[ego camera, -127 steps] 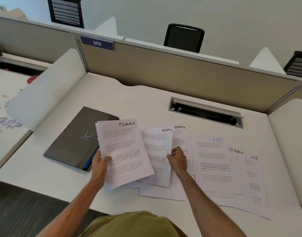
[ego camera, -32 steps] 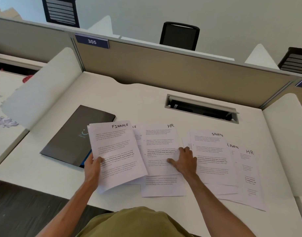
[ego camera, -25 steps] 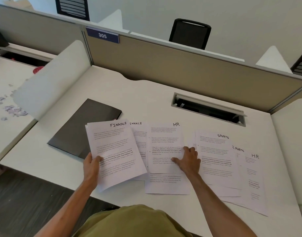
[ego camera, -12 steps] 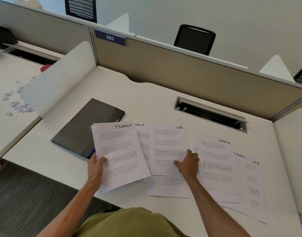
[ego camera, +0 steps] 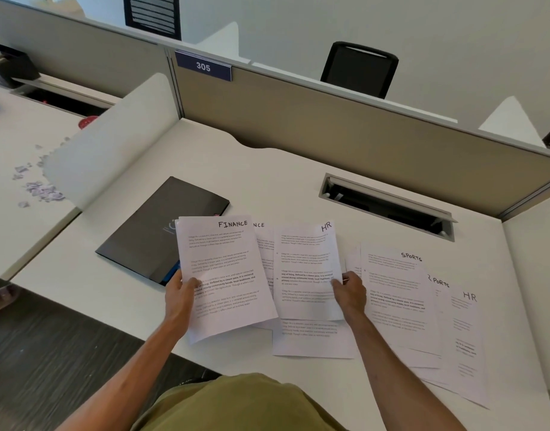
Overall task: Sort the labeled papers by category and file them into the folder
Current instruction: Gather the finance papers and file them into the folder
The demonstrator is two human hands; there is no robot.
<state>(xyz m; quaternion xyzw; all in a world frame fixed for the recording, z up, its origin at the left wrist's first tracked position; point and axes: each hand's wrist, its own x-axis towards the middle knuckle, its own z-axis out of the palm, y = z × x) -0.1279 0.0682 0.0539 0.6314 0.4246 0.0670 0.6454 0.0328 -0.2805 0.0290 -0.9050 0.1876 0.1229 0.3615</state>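
desk (ego camera: 267,169): white, carries everything; the rightmost sheets run close to its near edge and could slide off if nudged.
folder (ego camera: 152,231): dark, closed, flat at left, one corner tucked under the FINANCE sheet (ego camera: 224,275); nothing looks filed yet.
right spread: SPORTS sheet (ego camera: 395,300) on top, "PORTS" sheet (ego camera: 440,293) and second HR sheet (ego camera: 468,337) fanned beneath, categories mixed; risk: scooped as one, HR lands in sports.
FINANCE sheet: raised off the desk, overlapping the "NCE" sheet (ego camera: 263,241); single sheet or thin stack, cannot tell.
HR sheet (ego camera: 308,275): centre, right edge raised, lower sheet (ego camera: 311,340) under it with its label hidden; risk: it drags along and gets misfiled.
left hand (ego camera: 180,290): thumb on top, fingers underneath, pinching the FINANCE sheet's left edge; one-edge grip, paper may droop or slip.
right hand (ego camera: 350,295): thumb and curled fingers pinching the HR sheet's right edge; how many sheets are caught, cannot tell.
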